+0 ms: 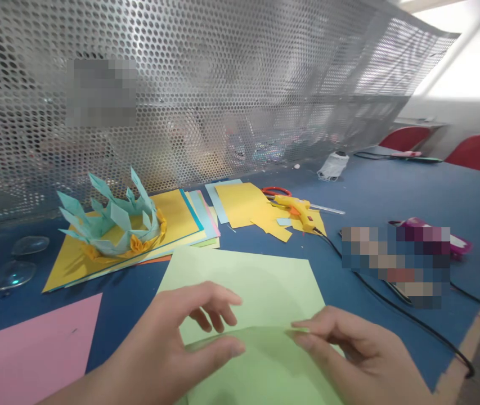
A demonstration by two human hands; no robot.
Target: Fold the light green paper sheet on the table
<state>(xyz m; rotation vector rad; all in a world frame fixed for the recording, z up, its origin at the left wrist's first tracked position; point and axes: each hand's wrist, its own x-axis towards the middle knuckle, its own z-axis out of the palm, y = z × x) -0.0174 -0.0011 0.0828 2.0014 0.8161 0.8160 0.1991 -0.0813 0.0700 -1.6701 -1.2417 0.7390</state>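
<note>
A light green sheet (260,287) is laid on the blue worktop (391,197), its near edge folded over and lifted. That fold is pinched by the left hand (180,337) between thumb and fingers, and its raised edge is gripped by the fingers of the right hand (349,349). A pink sheet (28,349) is seen left, well apart. Behind, a paper crown (113,225) rests on stacked sheets. A black cable (408,320) runs along the right, near the worktop edge.
</note>
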